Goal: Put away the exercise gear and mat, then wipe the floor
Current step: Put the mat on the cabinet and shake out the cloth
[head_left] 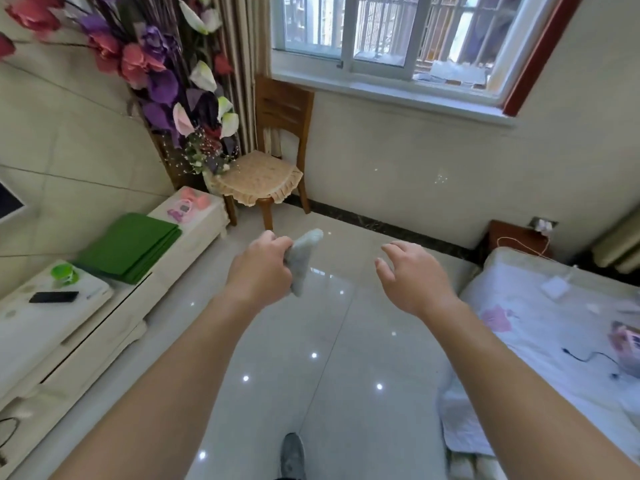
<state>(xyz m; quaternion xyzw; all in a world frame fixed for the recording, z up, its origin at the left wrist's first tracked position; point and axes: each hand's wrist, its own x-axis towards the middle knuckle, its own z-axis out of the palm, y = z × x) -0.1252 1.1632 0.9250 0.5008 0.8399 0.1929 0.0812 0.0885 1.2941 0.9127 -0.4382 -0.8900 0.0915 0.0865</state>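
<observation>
My left hand (pixel 263 268) grips a pale grey-white cloth (pixel 303 258), held in the air above the glossy tiled floor (pixel 329 368). The cloth sticks out above and below my fist. My right hand (pixel 410 275) hovers beside it, a little apart, fingers loosely spread and holding nothing. A folded green mat (pixel 130 247) lies on the low white cabinet (pixel 104 317) at the left. Pink exercise gear (pixel 188 204) sits at the cabinet's far end.
A wooden chair (pixel 270 168) with a frilled cushion stands under the window, next to tall artificial flowers (pixel 166 81). A bed (pixel 554 334) with white bedding fills the right side. A phone (pixel 53 296) and green cup (pixel 64 273) rest on the cabinet. My shoe (pixel 292 455) shows below.
</observation>
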